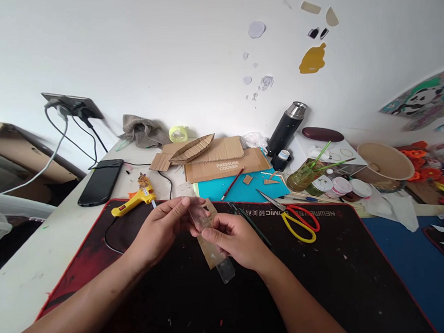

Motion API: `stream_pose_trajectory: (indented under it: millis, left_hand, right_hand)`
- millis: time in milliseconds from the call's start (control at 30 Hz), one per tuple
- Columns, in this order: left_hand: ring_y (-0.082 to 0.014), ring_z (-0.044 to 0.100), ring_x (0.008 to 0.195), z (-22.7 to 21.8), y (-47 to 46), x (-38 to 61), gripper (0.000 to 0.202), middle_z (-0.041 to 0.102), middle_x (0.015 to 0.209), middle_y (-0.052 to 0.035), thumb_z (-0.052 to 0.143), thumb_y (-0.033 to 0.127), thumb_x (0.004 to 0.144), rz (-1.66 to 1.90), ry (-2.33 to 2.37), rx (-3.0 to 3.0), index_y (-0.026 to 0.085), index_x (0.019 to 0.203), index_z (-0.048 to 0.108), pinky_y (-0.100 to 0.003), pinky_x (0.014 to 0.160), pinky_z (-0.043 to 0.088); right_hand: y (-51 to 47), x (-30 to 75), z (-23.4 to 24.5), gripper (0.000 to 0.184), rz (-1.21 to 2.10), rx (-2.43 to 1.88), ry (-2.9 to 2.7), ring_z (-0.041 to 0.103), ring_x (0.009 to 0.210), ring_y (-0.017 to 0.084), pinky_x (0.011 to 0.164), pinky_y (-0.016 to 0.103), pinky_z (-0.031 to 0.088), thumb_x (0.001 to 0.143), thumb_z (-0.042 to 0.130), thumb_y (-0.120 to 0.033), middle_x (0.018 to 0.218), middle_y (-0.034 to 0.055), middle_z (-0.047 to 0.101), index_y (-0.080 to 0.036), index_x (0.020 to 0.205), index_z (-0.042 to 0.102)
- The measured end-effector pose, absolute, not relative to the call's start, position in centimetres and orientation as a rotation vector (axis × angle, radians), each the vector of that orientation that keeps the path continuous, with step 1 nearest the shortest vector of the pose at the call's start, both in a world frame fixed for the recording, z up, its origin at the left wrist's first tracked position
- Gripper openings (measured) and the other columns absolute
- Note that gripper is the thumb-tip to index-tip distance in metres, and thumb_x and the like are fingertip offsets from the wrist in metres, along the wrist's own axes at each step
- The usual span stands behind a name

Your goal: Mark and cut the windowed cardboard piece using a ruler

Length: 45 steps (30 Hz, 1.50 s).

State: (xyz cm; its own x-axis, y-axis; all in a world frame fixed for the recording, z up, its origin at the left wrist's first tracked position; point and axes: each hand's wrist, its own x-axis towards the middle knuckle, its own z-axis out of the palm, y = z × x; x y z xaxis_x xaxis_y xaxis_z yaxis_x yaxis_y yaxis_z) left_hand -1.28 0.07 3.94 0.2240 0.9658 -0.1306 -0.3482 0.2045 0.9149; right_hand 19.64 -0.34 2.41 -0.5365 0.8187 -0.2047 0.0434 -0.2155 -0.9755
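Note:
My left hand (pixel 172 220) is closed on the upper part of a clear plastic strip (pixel 225 271), fingers pinching near its edge. Lower down, my right hand (pixel 236 239) pinches the same strip between thumb and fingers. A narrow brown cardboard strip (pixel 209 253) lies against the plastic, partly hidden by both hands; whether it is joined to the plastic I cannot tell. Both pieces slant above the black desk mat (pixel 170 302). Left of the hands, a yellow glue gun (pixel 135 200) rests at the mat's back edge.
Scissors (pixel 292 220) with red and yellow handles lie right of my hands. Behind are cardboard pieces (pixel 227 166), a blue sheet (pixel 212 190) and a pencil (pixel 233 184). A black flask (pixel 285 126), a jar with brushes (pixel 302 176) and a phone (pixel 101 182) stand or lie around.

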Motion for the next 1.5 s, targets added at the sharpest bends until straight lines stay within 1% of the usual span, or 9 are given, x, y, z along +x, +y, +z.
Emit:
stream_pose_trajectory:
  millis: [233, 367, 433, 533, 633, 900, 1100, 1267, 1500]
  left_hand:
    - [-0.0237, 0.077, 0.073, 3.5, 0.2, -1.7, 0.053, 0.083, 0.088, -0.0115, 0.084, 0.066, 0.091, 1.040, 1.060, 1.001, 0.015, 0.107, 0.083, -0.031, 0.066, 0.063]
    - [-0.0205, 0.067, 0.059, 3.2, 0.3, -3.5, 0.063, 0.074, 0.068, -0.0073, 0.065, 0.078, 0.098, 0.878, 1.188, 1.266, 0.018, 0.088, 0.082, -0.029, 0.056, 0.054]
    - [-0.0175, 0.059, 0.055, 3.1, 0.3, -4.6, 0.057, 0.068, 0.061, -0.0038, 0.064, 0.071, 0.101, 0.916, 1.409, 1.560, 0.021, 0.080, 0.080, -0.027, 0.055, 0.048]
    - [-0.0286, 0.075, 0.096, 2.4, 0.0, -5.9, 0.030, 0.083, 0.099, -0.0084, 0.079, 0.055, 0.096, 0.887, 1.371, 2.035, 0.027, 0.103, 0.086, -0.038, 0.092, 0.058]
    - [-0.0375, 0.065, 0.138, 1.0, -0.5, -5.9, 0.035, 0.077, 0.143, -0.0106, 0.076, 0.046, 0.100, 0.655, 1.096, 2.260, 0.034, 0.133, 0.082, -0.053, 0.122, 0.046]
    - [-0.0378, 0.071, 0.126, -1.7, -2.7, -4.0, 0.031, 0.080, 0.127, -0.0155, 0.060, 0.040, 0.111, 0.609, 1.240, 2.337, 0.028, 0.128, 0.083, -0.054, 0.110, 0.058]
    - [-0.0294, 0.074, 0.120, -2.2, -3.2, -4.9, 0.029, 0.080, 0.125, -0.0127, 0.056, 0.022, 0.112, 0.711, 1.213, 2.675, 0.021, 0.132, 0.078, -0.043, 0.103, 0.064]
    - [-0.0335, 0.068, 0.130, -1.8, -3.0, -5.0, 0.026, 0.074, 0.134, -0.0152, 0.059, 0.015, 0.107, 0.705, 1.311, 2.850, 0.020, 0.122, 0.080, -0.048, 0.104, 0.066]
    - [-0.0346, 0.067, 0.137, -1.6, -3.0, -4.6, 0.027, 0.074, 0.141, -0.0151, 0.055, 0.015, 0.108, 0.641, 1.340, 2.895, 0.020, 0.119, 0.080, -0.047, 0.100, 0.068]
  right_hand:
    - [-0.5, 19.3, 2.0, 0.041, 1.790, -1.105, -1.496, 0.055, 0.057, 0.013, 0.054, 0.025, 0.043, 0.100, 0.073, -0.060, 0.066, -0.0041, 0.060, -0.023, 0.085, 0.063]
    - [0.0, 19.8, 2.0, 0.037, 1.754, -1.190, -1.519, 0.052, 0.051, 0.011, 0.051, 0.025, 0.041, 0.101, 0.070, -0.056, 0.065, -0.0045, 0.060, -0.022, 0.087, 0.066]
    - [0.3, 20.4, 2.1, 0.035, 1.665, -1.258, -1.533, 0.050, 0.051, 0.011, 0.051, 0.025, 0.040, 0.103, 0.068, -0.054, 0.067, -0.0040, 0.060, -0.021, 0.091, 0.070]
    - [0.5, 21.2, 2.3, 0.033, 1.551, -1.320, -1.556, 0.050, 0.053, 0.012, 0.053, 0.026, 0.040, 0.105, 0.065, -0.052, 0.067, -0.0033, 0.061, -0.021, 0.104, 0.077]
    - [0.6, 21.4, 2.3, 0.034, 1.477, -1.347, -1.607, 0.056, 0.056, 0.015, 0.056, 0.028, 0.043, 0.104, 0.067, -0.046, 0.067, -0.0032, 0.063, -0.022, 0.125, 0.079]
    - [0.8, 21.4, 2.4, 0.039, 1.183, -1.471, -1.963, 0.069, 0.069, 0.021, 0.070, 0.033, 0.049, 0.104, 0.070, -0.039, 0.075, 0.0005, 0.077, -0.025, 0.139, 0.079]
    - [0.7, 22.0, 2.9, 0.039, 1.176, -1.528, -2.143, 0.083, 0.103, 0.028, 0.089, 0.038, 0.058, 0.103, 0.071, -0.034, 0.116, 0.0057, 0.089, -0.026, 0.140, 0.081]
    - [0.4, 21.8, 2.8, 0.040, 1.104, -1.567, -2.241, 0.081, 0.123, 0.032, 0.106, 0.044, 0.059, 0.105, 0.069, -0.031, 0.135, 0.0062, 0.084, -0.026, 0.143, 0.079]
    - [0.1, 21.2, 2.7, 0.039, 1.002, -1.595, -2.320, 0.083, 0.117, 0.033, 0.102, 0.045, 0.062, 0.107, 0.068, -0.030, 0.131, 0.0071, 0.085, -0.026, 0.144, 0.077]
